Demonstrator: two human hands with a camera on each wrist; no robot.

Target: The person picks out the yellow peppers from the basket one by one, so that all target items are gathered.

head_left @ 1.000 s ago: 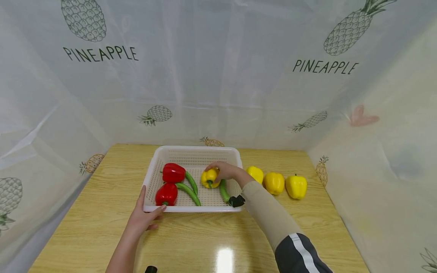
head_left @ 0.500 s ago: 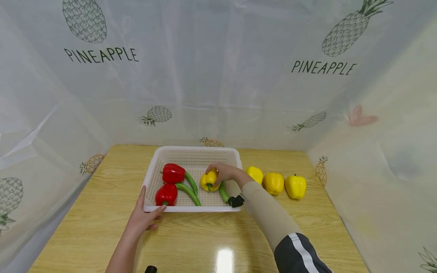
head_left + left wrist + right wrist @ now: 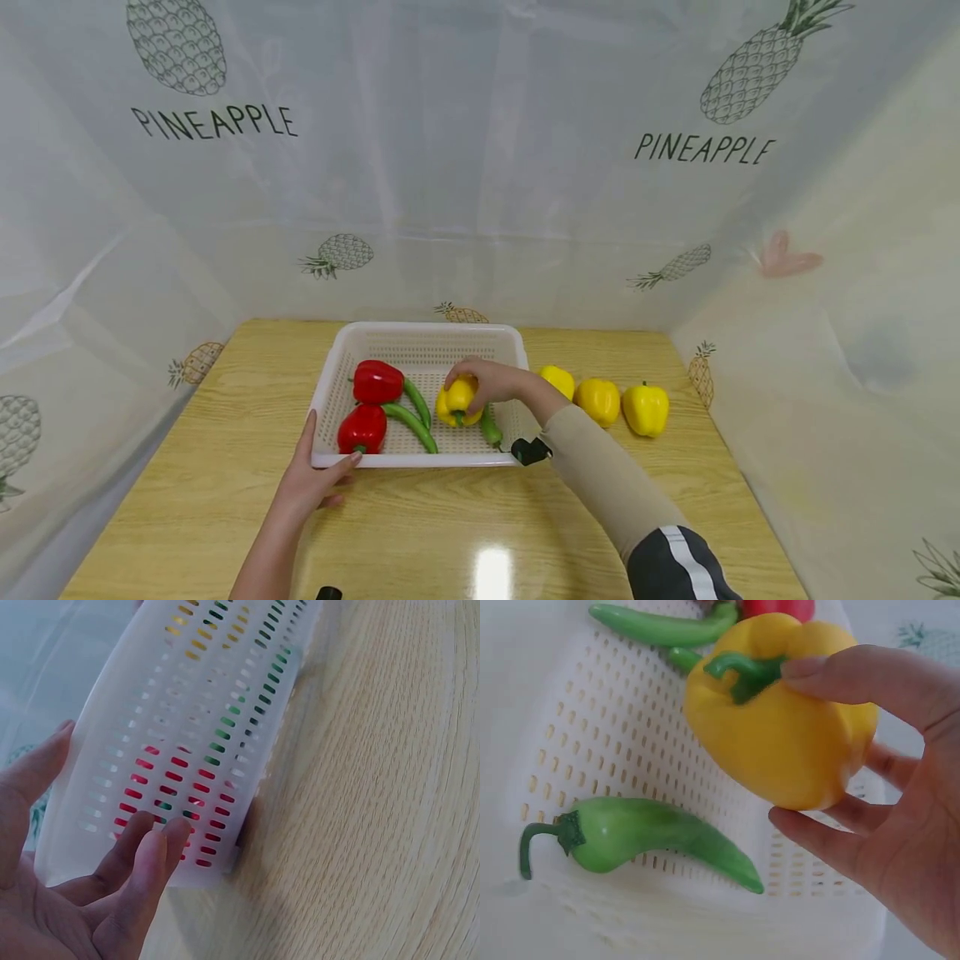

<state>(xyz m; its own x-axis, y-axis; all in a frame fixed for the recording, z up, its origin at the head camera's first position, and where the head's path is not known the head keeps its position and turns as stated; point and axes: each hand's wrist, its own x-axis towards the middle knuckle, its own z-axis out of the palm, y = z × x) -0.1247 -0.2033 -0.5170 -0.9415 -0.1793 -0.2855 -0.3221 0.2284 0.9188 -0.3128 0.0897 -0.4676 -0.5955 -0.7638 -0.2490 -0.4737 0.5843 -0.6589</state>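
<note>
A white perforated basket (image 3: 427, 459) stands on the table. My left hand (image 3: 311, 479) grips its near left corner, with fingers against the outer wall (image 3: 187, 750) in the left wrist view. Inside the basket, my right hand (image 3: 491, 381) holds a yellow bell pepper (image 3: 780, 735), thumb by its green stem and other fingers around its side. One green chili pepper (image 3: 652, 836) lies below it. Two red bell peppers (image 3: 377, 382) and two more green chili peppers (image 3: 411, 425) lie in the left half.
Outside the basket on the right, three yellow bell peppers (image 3: 646, 409) stand in a row on the wooden table (image 3: 420, 533). A pineapple-print sheet (image 3: 465, 167) hangs behind and at both sides. A small black object (image 3: 328, 593) shows at the bottom edge.
My right hand has shifted slightly left and nearer me with the yellow bell pepper. Its wrist has turned, uncovering more of the green chili pepper. My left hand stays at the basket corner.
</note>
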